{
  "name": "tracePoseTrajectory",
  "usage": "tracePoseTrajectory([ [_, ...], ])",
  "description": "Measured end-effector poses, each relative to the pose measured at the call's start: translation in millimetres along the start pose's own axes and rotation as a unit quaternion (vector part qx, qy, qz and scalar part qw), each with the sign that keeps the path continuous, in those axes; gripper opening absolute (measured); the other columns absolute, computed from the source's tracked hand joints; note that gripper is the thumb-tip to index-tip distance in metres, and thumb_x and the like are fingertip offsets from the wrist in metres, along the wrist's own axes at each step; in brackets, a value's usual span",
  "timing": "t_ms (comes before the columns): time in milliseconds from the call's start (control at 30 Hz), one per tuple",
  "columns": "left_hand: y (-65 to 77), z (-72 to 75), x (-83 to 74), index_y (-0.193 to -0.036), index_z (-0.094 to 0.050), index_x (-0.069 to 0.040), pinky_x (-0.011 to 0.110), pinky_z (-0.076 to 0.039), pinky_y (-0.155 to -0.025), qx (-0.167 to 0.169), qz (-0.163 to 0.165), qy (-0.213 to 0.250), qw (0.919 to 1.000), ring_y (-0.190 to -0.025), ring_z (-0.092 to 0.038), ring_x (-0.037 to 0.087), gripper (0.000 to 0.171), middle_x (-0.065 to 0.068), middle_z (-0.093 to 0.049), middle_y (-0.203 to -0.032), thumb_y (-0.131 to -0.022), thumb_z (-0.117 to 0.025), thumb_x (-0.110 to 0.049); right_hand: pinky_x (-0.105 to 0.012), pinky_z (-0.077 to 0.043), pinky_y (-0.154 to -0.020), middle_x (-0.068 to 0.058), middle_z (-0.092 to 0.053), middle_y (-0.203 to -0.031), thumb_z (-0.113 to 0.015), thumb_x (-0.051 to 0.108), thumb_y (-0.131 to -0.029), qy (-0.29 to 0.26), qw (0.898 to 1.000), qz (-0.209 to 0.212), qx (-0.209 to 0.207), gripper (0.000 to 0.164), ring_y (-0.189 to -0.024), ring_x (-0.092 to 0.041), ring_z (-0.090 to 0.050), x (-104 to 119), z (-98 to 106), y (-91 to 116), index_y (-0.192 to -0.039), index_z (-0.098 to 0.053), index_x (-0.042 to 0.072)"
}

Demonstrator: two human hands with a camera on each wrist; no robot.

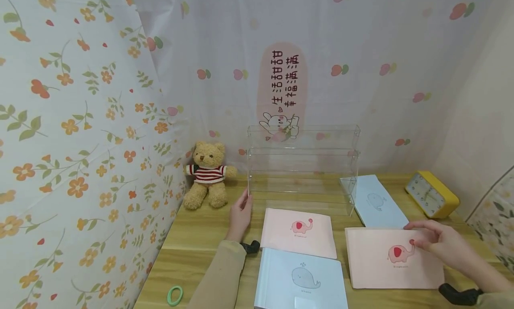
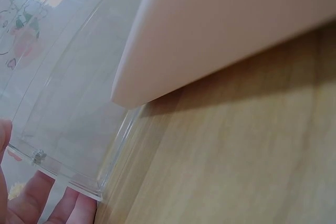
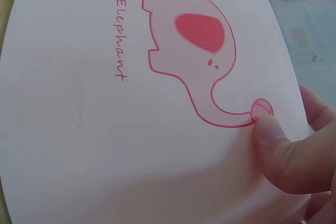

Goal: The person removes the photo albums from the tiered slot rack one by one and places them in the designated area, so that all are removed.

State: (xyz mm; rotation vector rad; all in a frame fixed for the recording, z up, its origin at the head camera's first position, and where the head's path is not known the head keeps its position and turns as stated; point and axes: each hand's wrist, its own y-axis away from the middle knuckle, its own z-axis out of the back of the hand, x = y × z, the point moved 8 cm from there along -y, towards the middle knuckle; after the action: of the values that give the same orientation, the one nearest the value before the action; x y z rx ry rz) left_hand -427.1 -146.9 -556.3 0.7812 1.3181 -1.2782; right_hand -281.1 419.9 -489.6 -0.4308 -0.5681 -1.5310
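Observation:
My left hand point(image 1: 240, 217) pinches the lower left edge of a clear acrylic tiered stand point(image 1: 249, 166). In the left wrist view, the thumb is on one side of its clear panel point(image 2: 73, 114) and the fingers point(image 2: 34, 195) are on the other. At the right, my right hand point(image 1: 445, 244) holds a pink elephant book point(image 1: 369, 269) by its far right edge. Its thumb presses on the cover point(image 3: 157, 156) at the end of the elephant's trunk; the other fingers are mostly hidden behind the book. Another pink elephant book point(image 1: 277, 231) lies before the stand.
A blue whale book point(image 1: 277, 273) lies at the front middle, another blue book point(image 1: 371, 195) right of the stand. A yellow clock point(image 1: 431, 195) stands at the back right. A teddy bear point(image 1: 209, 175) sits at the back left, and a green ring point(image 1: 169, 296) lies near the front.

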Motion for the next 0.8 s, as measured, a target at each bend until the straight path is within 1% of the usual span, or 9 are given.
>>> tracePoseTrajectory([
  [200,-0.6,-0.9,1.9,-0.154,-0.066,-0.017,0.053,-0.059,-0.110,0.004,0.003,0.010,0.9999,-0.130,-0.073,0.035,0.043,0.013,-0.071,-0.150,-0.112,-0.067,-0.025,-0.083,-0.042,-0.099,-0.043,-0.051,-0.153,-0.080,0.012,-0.099,-0.010,1.000,-0.005,-0.002,0.043,-0.135,-0.064,-0.044,-4,-6,0,-0.140,-0.068,0.000],
  [400,-1.2,-1.9,1.1,-0.156,-0.064,-0.013,0.054,-0.059,-0.110,0.008,0.001,0.014,0.9999,-0.131,-0.073,0.036,0.045,0.013,-0.069,-0.153,-0.113,-0.066,-0.024,-0.089,-0.035,-0.101,-0.046,-0.047,-0.156,-0.080,0.011,-0.099,-0.014,1.000,-0.006,-0.002,0.045,-0.138,-0.067,-0.040,-10,-12,-3,-0.140,-0.068,-0.002],
  [433,-1.0,-1.9,0.6,-0.156,-0.064,-0.012,0.054,-0.059,-0.110,0.009,0.001,0.012,0.9999,-0.131,-0.072,0.037,0.045,0.013,-0.069,-0.153,-0.113,-0.066,-0.024,-0.089,-0.035,-0.100,-0.046,-0.047,-0.156,-0.080,0.011,-0.099,-0.011,1.000,-0.008,-0.002,0.045,-0.138,-0.068,-0.040,-11,-13,-4,-0.140,-0.068,-0.001],
  [533,-0.5,-1.4,-0.1,-0.156,-0.064,-0.013,0.054,-0.058,-0.111,0.009,0.003,0.010,0.9999,-0.132,-0.072,0.036,0.045,0.013,-0.069,-0.153,-0.113,-0.065,-0.025,-0.088,-0.038,-0.098,-0.045,-0.050,-0.154,-0.080,0.012,-0.099,0.001,1.000,-0.007,-0.004,0.044,-0.136,-0.067,-0.043,-13,-16,-5,-0.140,-0.069,0.000],
  [700,-0.1,-0.7,1.3,-0.156,-0.064,-0.015,0.054,-0.058,-0.111,0.009,0.007,0.006,0.9999,-0.132,-0.072,0.036,0.045,0.013,-0.069,-0.153,-0.113,-0.065,-0.027,-0.083,-0.042,-0.098,-0.043,-0.056,-0.150,-0.080,0.009,-0.097,0.019,1.000,0.009,-0.016,0.042,-0.135,-0.067,-0.047,-16,-21,-8,-0.137,-0.071,0.002],
  [800,0.5,-1.0,2.6,-0.156,-0.064,-0.015,0.053,-0.059,-0.111,0.012,0.010,-0.001,0.9999,-0.132,-0.072,0.036,0.046,0.012,-0.070,-0.152,-0.113,-0.065,-0.029,-0.080,-0.045,-0.097,-0.041,-0.058,-0.149,-0.080,0.008,-0.096,0.026,0.999,0.005,-0.018,0.041,-0.132,-0.066,-0.049,-21,-26,-8,-0.136,-0.072,0.004],
])
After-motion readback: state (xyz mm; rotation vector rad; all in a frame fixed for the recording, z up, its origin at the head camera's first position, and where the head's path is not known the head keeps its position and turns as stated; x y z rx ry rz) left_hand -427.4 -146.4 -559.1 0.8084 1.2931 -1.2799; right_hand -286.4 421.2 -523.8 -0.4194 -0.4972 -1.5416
